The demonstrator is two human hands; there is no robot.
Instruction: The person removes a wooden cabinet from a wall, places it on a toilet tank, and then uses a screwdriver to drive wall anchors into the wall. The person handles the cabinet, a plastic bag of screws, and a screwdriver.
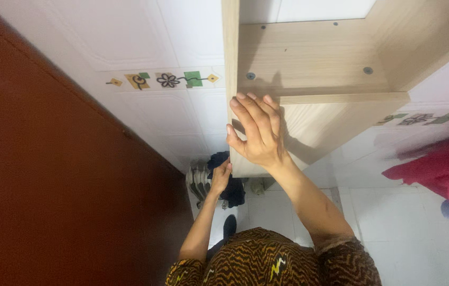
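A light wooden cabinet (pixel 319 69) hangs against the white tiled wall. My right hand (pixel 256 130) rests flat on its lower wooden panel (pixel 330 124), fingers spread upward and thumb hooked at the left edge. Lower down, my left hand (pixel 220 177) touches the bottom left corner of that same panel; whether its fingers grip the edge cannot be told. Two screw heads (pixel 251 76) show on the cabinet's shelf board above my right hand.
A dark red-brown door (pixel 49 175) fills the left side. A band of flower-patterned tiles (pixel 166 79) runs across the wall. Dark clothes and a striped item (pixel 219 185) lie on the white floor below. Red cloth (pixel 441 164) hangs at the right.
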